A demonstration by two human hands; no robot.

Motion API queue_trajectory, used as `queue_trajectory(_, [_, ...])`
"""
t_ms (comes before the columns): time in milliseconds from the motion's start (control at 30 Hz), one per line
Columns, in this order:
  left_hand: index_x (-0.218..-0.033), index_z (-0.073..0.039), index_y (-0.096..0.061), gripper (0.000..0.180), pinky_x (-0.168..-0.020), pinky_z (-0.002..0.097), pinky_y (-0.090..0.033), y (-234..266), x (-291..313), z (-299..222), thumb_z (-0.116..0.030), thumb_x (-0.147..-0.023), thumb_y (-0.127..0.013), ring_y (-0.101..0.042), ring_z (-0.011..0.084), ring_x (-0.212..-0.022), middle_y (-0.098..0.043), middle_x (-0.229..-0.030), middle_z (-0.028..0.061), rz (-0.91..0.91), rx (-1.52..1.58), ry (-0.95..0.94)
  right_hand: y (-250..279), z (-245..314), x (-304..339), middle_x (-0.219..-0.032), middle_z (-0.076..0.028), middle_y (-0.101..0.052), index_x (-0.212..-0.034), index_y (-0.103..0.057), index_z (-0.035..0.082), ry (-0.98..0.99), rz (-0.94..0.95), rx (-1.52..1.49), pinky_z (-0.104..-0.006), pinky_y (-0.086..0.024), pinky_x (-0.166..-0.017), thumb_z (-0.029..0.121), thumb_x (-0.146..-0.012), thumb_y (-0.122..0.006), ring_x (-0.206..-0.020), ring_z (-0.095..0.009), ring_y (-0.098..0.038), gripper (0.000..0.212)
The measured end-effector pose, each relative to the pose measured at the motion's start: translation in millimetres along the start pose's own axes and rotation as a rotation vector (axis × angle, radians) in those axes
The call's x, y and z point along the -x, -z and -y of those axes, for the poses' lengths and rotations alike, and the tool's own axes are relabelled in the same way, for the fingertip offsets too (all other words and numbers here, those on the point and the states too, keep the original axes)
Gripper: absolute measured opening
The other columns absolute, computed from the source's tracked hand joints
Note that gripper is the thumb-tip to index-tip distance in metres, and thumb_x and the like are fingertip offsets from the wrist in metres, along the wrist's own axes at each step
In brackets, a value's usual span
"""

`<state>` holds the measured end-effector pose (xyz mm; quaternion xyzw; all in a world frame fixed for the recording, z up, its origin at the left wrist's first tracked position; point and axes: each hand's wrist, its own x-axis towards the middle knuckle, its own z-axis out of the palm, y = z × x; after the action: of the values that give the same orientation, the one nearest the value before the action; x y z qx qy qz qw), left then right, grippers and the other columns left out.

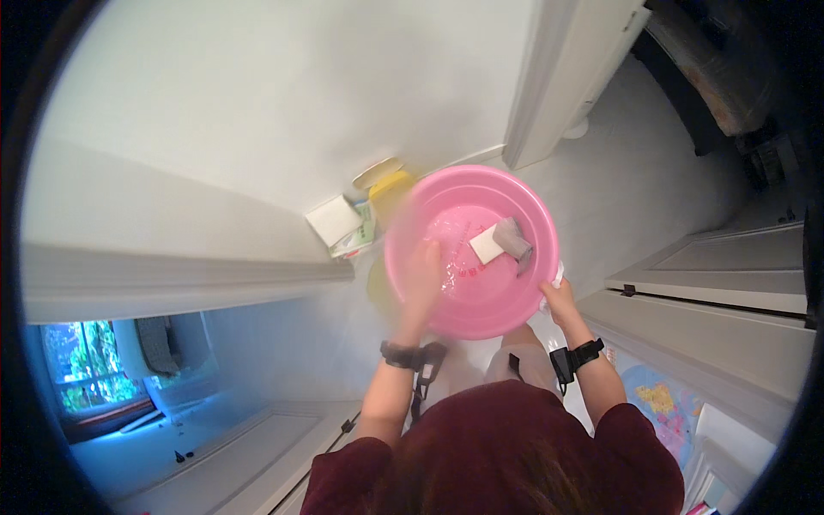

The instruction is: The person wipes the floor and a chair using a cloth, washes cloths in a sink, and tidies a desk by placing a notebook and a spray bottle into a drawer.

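A pink plastic basin [468,322] is in front of me, with a little water glinting on its bottom. Inside it lie a white block like a sponge [486,245] and a crumpled grey cloth [512,238] that overlaps it. My left hand [422,273] reaches over the basin's left side; motion smears its fingers, so I cannot tell what they do. At the lower right, my right hand [558,297] grips the rim, with a white piece of cloth or tissue [559,275] against its fingers.
Against the wall beyond the basin stand a yellow container [392,190], a white box-like item [333,221] and a green-and-white packet [367,230]. White doors flank me at lower left and right. A door frame [558,86] rises at the back. A blue patterned mat [657,408] lies at lower right.
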<state>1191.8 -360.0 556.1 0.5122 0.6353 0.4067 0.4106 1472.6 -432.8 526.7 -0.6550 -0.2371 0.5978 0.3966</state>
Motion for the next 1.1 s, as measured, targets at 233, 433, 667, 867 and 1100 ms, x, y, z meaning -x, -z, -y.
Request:
queue_trajectory(233, [-0.059, -0.005, -0.041, 0.042, -0.046, 0.0245, -0.029, -138.5, -97.1, -141.1, -0.026, -0.095, -0.039, -0.031, 0.0066, -0.049, -0.037, -0.054, -0.0037, 0.261, 0.033, -0.059, 104.2, 90.2, -59.7, -0.094, -0.007, -0.060, -0.104, -0.055, -0.001, -0.016, -0.150, -0.198, -0.0277, -0.046, -0.072, 0.010, -0.074, -0.059, -0.083, -0.015, -0.057, 0.032])
queue_trajectory(433, [-0.057, -0.004, -0.039, 0.045, -0.046, 0.0262, -0.029, -257.2, -222.5, -204.3, -0.028, -0.095, -0.035, -0.032, 0.0075, -0.050, -0.035, -0.052, -0.0023, 0.497, 0.035, -0.001, 151.0, 164.1, -138.5, -0.099, -0.008, -0.060, -0.109, -0.053, -0.001, -0.036, -0.336, -0.218, -0.0291, -0.045, -0.075, 0.012, -0.074, -0.061, -0.086, -0.017, -0.058, 0.038])
queue_trajectory(667, [-0.073, 0.000, -0.051, 0.036, -0.054, 0.0291, -0.040, -395.9, -336.7, -269.6, -0.028, -0.093, -0.039, -0.048, 0.0144, -0.056, -0.048, -0.058, 0.0040, 0.646, -0.174, -0.194, 233.0, 226.4, -245.3, -0.103, -0.008, -0.056, -0.114, -0.048, -0.003, -0.032, -0.552, -0.385, -0.0303, -0.043, -0.079, 0.012, -0.076, -0.062, -0.092, -0.016, -0.054, 0.043])
queue_trajectory(867, [-0.110, -0.007, -0.054, 0.027, -0.068, 0.0335, -0.047, -550.1, -402.8, -281.0, -0.008, -0.083, -0.050, -0.059, 0.0259, -0.077, -0.056, -0.099, 0.0156, 0.790, -0.103, -0.378, 356.3, 256.7, -354.7, -0.104, -0.008, -0.056, -0.116, -0.049, -0.002, 0.130, -0.489, -0.444, -0.0310, -0.043, -0.077, 0.012, -0.075, -0.058, -0.094, -0.019, -0.053, 0.044])
queue_trajectory(1100, [-0.113, -0.012, -0.055, 0.036, -0.073, 0.0360, -0.048, -735.1, -449.5, -365.7, -0.007, -0.077, -0.055, -0.057, 0.0298, -0.094, -0.039, -0.130, 0.0175, 0.757, -0.166, -0.566, 514.9, 312.6, -430.8, -0.112, -0.010, -0.052, -0.122, -0.042, 0.000, 0.005, -0.594, -0.538, -0.0336, -0.044, -0.082, 0.014, -0.077, -0.059, -0.097, -0.022, -0.052, 0.050])
